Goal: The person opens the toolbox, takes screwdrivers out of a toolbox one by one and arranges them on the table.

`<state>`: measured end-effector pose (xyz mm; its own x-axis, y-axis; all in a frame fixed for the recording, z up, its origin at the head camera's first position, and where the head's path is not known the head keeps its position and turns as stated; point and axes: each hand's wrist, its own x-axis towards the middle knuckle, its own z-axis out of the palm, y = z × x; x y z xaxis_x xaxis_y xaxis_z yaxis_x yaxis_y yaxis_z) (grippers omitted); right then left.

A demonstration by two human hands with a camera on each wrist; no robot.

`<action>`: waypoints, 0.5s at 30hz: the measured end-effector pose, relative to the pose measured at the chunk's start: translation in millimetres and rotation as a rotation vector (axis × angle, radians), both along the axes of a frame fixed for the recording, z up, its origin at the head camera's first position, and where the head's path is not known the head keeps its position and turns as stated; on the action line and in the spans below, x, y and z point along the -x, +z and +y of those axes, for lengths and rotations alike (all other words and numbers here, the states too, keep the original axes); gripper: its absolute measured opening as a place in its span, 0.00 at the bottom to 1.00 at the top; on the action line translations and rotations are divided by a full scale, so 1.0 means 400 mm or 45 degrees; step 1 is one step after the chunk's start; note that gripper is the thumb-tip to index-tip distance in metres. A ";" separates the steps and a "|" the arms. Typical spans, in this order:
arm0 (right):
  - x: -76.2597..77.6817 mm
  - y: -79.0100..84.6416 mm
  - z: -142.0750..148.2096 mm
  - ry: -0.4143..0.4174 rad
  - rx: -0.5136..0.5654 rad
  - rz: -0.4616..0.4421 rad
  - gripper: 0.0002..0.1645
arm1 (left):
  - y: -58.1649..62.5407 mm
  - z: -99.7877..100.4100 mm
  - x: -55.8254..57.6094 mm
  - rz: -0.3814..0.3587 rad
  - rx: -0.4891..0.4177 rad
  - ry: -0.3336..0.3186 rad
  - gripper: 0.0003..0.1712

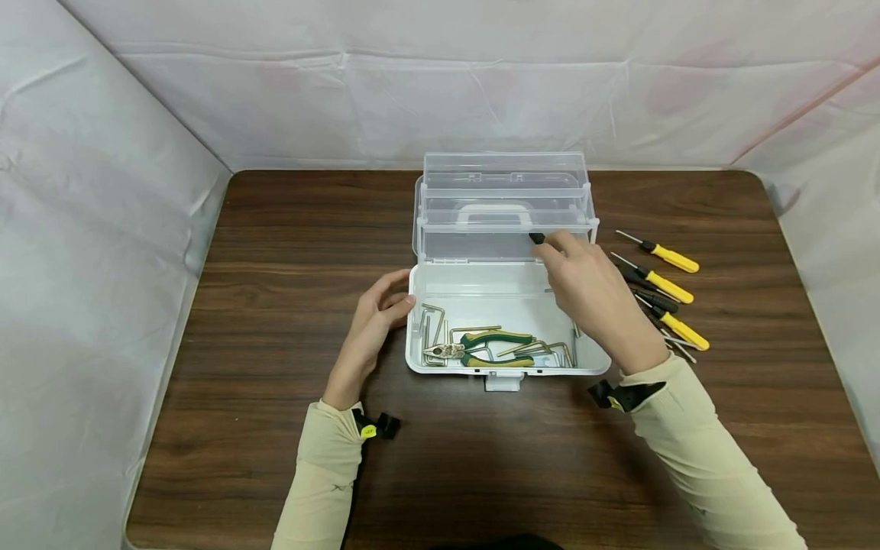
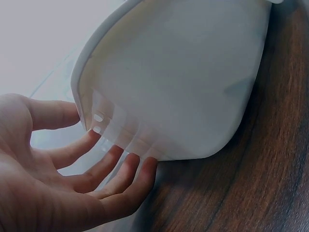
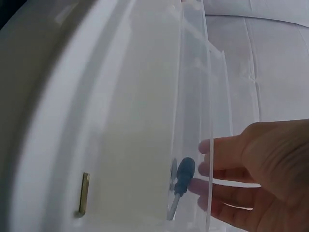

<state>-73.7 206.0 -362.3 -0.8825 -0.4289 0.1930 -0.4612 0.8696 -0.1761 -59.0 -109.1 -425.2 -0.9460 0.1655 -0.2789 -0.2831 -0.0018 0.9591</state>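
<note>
A white toolbox (image 1: 454, 286) stands with its clear lid and tray tiers raised at the back. My left hand (image 1: 376, 315) holds its left end, the thumb at the rim and fingertips against the outer wall (image 2: 183, 96). My right hand (image 1: 584, 286) is at the lower clear tray (image 1: 474, 246), fingertips at the dark handle of a small screwdriver (image 3: 185, 170). Its shaft slants downward, seen through the clear plastic. In the box lie green-and-yellow pliers (image 1: 498, 337) and several bent hex keys (image 1: 435, 309).
Right of the box, several yellow-handled screwdrivers (image 1: 675, 258) lie on the brown wooden table (image 1: 289, 252), with darker-handled tools (image 1: 656, 300) among them. A white latch (image 1: 503, 382) hangs at the box front. White sheeting (image 1: 344, 92) rises behind the table.
</note>
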 end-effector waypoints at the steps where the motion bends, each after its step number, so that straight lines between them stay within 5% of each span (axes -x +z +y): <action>1: 0.000 0.000 -0.003 -0.010 0.016 -0.006 0.17 | 0.000 0.000 0.000 0.001 0.001 0.000 0.29; 15: -0.001 -0.005 -0.046 -0.210 0.122 0.028 0.16 | -0.002 -0.002 0.002 -0.008 -0.011 -0.002 0.29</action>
